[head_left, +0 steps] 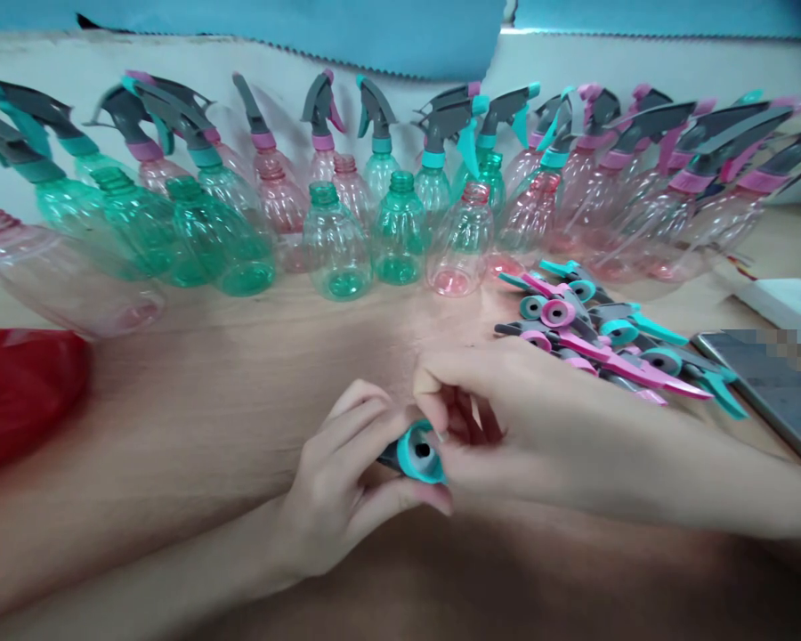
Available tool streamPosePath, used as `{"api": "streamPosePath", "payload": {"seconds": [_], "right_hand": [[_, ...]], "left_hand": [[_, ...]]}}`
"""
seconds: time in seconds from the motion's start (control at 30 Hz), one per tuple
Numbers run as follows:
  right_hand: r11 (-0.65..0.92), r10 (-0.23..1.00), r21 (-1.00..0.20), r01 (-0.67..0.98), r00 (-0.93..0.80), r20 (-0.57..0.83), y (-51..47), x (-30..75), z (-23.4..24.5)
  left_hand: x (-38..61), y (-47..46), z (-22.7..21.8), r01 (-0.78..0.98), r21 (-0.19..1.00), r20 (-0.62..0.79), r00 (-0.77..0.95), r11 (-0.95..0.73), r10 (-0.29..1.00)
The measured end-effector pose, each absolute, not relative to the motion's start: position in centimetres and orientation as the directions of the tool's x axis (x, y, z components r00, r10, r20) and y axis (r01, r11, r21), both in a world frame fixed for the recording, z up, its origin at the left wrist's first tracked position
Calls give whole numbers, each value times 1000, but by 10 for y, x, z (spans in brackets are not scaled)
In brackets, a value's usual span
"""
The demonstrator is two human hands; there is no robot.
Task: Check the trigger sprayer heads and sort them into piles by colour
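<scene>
My left hand [340,481] is closed around a grey spray head with a teal collar [419,452], its round opening facing the camera. My right hand [507,418] is bent over it from the right, fingertips pinched at the collar's rim; anything small held in them is hidden. Both hands hover low over the wooden table [240,374]. A pile of loose spray heads [601,343], teal and pink with grey bodies, lies just right of my right hand.
Several green and pink clear bottles [400,231] stand in rows across the back, some capped with spray heads, some open. A pink bottle [60,276] lies on its side at left. A red bag [20,392] is at the left edge; a phone [774,383] lies at right.
</scene>
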State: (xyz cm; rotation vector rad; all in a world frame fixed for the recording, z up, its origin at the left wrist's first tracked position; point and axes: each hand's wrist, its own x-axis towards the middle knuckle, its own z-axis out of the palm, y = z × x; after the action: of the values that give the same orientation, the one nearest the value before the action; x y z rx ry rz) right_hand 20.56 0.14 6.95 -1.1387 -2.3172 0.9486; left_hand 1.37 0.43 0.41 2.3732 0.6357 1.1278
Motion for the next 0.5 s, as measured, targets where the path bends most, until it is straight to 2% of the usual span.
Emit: {"api": "streamPosePath", "payload": {"seconds": [0.17, 0.5], "right_hand": [[328, 769, -791, 516, -633, -94, 5, 212, 77], [388, 759, -768, 510, -650, -48, 1, 214, 83]], "left_hand": [[11, 4, -2, 189, 557, 620, 553, -809, 557], [11, 2, -1, 182, 549, 612, 577, -816, 541]]}}
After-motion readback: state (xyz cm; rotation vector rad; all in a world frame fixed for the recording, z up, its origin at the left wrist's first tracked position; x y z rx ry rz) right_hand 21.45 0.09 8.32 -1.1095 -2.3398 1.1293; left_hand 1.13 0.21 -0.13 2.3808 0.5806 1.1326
